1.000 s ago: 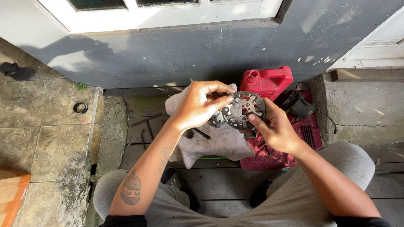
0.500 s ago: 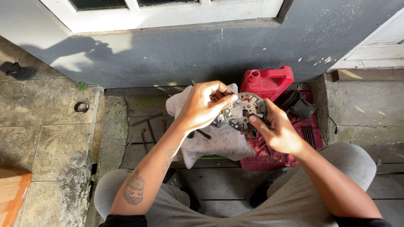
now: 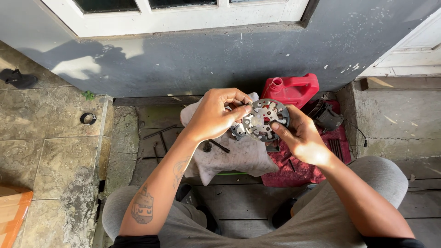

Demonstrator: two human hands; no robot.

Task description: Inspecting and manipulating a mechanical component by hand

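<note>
Grey wall point(image 3: 193, 55) and worn wooden planks point(image 3: 239, 197) framed the head view. Above a pale rag point(image 3: 229, 156), both hands raised a round perforated metal plate point(image 3: 265, 119), probably to inspect it. The left hand point(image 3: 213, 115) pinched its near rim; the right hand point(image 3: 303, 135) gripped the opposite edge. Its flat face pointed towards the viewer, with no long axis; a red jug point(image 3: 294, 87) stood behind.

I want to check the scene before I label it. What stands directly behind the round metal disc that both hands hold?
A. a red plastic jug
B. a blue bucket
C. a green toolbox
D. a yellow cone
A: a red plastic jug stands against the grey wall just behind the round metal disc, which the left hand and the right hand hold between them.
</note>
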